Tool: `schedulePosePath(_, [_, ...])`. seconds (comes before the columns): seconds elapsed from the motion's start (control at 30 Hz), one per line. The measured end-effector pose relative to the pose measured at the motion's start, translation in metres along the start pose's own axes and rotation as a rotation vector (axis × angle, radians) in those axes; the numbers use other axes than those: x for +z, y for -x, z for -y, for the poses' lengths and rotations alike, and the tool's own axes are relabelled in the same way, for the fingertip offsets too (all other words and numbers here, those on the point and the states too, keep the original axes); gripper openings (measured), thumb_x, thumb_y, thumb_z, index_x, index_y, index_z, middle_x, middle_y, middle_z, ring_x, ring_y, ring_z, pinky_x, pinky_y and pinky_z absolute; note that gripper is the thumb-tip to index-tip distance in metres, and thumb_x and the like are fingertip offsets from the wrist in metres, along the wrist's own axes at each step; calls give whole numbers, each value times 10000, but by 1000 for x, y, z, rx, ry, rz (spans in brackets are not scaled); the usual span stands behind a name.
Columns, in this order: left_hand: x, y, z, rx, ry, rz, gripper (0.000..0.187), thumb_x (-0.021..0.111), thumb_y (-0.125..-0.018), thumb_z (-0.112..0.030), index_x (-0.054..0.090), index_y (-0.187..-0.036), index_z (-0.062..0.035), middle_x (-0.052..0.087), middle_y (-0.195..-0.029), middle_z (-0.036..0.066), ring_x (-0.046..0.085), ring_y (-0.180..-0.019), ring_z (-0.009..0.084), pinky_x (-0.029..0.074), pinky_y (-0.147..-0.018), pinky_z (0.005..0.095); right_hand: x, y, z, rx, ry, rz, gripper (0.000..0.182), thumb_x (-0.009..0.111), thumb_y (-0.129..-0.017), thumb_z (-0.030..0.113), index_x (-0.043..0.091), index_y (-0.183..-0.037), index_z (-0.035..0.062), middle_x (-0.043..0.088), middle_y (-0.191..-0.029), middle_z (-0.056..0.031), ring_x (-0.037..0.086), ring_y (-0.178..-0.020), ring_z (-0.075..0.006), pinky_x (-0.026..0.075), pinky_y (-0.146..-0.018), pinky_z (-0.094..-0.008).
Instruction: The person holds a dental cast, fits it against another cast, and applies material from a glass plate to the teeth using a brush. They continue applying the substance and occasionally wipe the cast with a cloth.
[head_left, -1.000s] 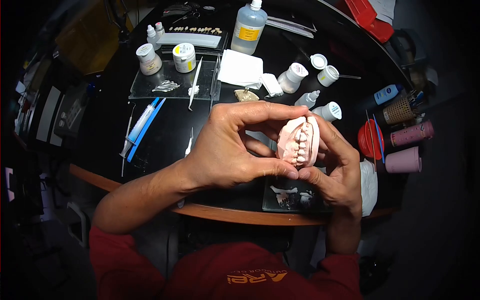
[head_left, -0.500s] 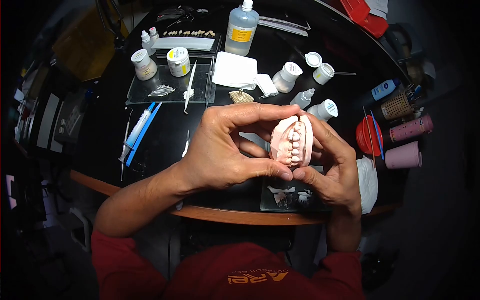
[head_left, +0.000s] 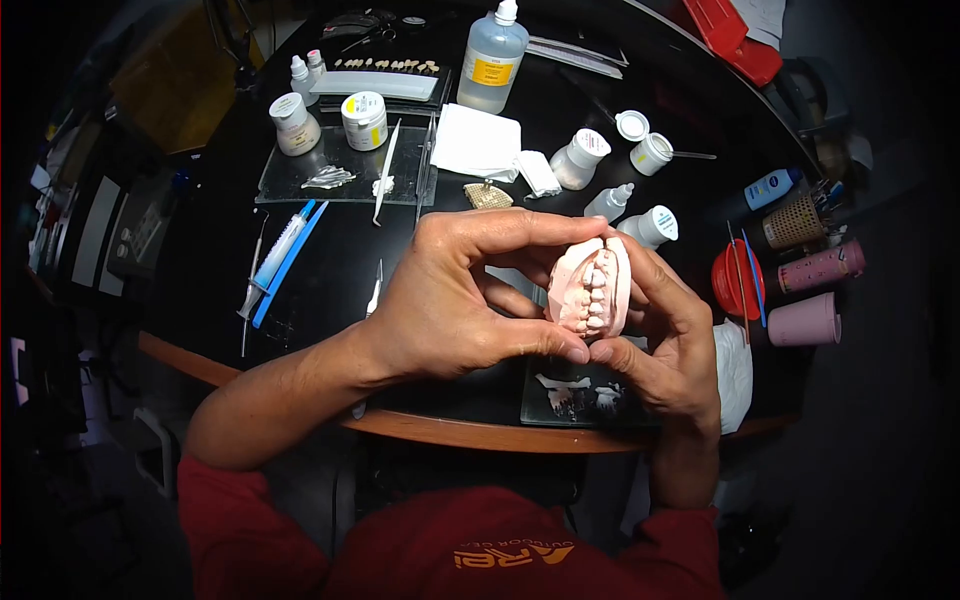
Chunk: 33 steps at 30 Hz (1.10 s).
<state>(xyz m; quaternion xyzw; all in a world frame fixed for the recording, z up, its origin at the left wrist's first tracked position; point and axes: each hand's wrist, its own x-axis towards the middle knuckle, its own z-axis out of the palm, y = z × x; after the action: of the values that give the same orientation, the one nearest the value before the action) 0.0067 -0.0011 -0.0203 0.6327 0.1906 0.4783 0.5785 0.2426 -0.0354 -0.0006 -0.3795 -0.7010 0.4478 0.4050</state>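
Note:
A pinkish plaster dental model [head_left: 590, 290], with its upper and lower rows of teeth meeting, is held up above the front of the table. My left hand [head_left: 470, 290] grips it from the left, thumb at the lower edge and forefinger along the top. From the right, my right hand [head_left: 665, 330] closes round the other half, its thumb tip beside the left one. Some fingers are hidden behind the model. Under my hands lies a glass slab [head_left: 540, 405] with white smears. Just beyond them sits a honeycomb firing tray [head_left: 487, 196].
A second glass slab [head_left: 285, 190] carries jars and a white-tipped tool. A blue-and-white syringe [head_left: 280, 255] lies at left. A large bottle [head_left: 492, 65], folded tissue [head_left: 475, 140] and powder jars [head_left: 580, 158] stand further back. At right are a red lid [head_left: 728, 285] and pink cup [head_left: 805, 320].
The dental model has shifted very slightly to the right and turned a little, with both hands still round it. The table scene has shifted slightly in view.

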Motion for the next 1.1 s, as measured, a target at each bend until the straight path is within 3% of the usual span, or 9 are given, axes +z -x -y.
schedulePosePath(0.33, [-1,1,-2,29,-28,9,750,923,-708,55,618,-1392,17,678,-1235,158,713,-1128,233,689,-859,332,1,1,1,-8,-5,-11,863,907,-824,200,472,-1524,-56,613,-1281,-150,657,-1178,-219,604,-889,-303])
schedulePosePath(0.53, [-3,-2,-3,23,25,-29,760,904,-714,89,597,-1407,29,656,-1283,164,699,-1145,223,684,-879,325,-4,6,5,20,-97,-59,885,901,-835,199,427,-1536,-61,602,-1392,-214,641,-1268,-260,593,-951,-341])
schedulePosePath(0.67, [-5,-4,-6,18,29,-66,773,897,-707,117,585,-1410,35,643,-1305,179,696,-1146,220,689,-871,327,-2,6,5,-8,-209,-181,883,880,-865,207,375,-1540,-54,590,-1417,-236,645,-1246,-236,559,-1023,-352])
schedulePosePath(0.8, [-3,-5,-9,8,74,-75,774,889,-718,124,563,-1415,42,656,-1255,190,715,-1113,246,685,-884,347,-2,4,6,-7,-250,-192,603,816,-919,135,459,-1372,-41,599,-1384,-228,660,-1177,-193,561,-1010,-347])
schedulePosePath(0.83, [-3,-5,-9,0,93,-75,770,884,-724,126,557,-1417,43,656,-1247,194,718,-1109,254,684,-887,352,2,2,9,-15,-245,-228,485,795,-916,90,491,-1273,-33,638,-1315,-214,679,-1124,-185,566,-978,-341])
schedulePosePath(0.97, [-5,-5,-11,-41,116,-77,777,859,-754,134,510,-1441,38,644,-1246,210,710,-1148,292,679,-899,365,-3,2,1,7,-37,-165,512,822,-852,57,509,-1247,-32,698,-1177,-177,723,-995,-179,577,-895,-307])
schedulePosePath(1.1, [-2,-5,-13,-98,195,-84,797,837,-771,141,473,-1471,29,644,-1248,210,703,-1175,319,671,-909,369,6,-2,-1,-35,112,-39,519,873,-761,66,572,-1167,-52,733,-1070,-166,746,-1010,-181,607,-871,-305])
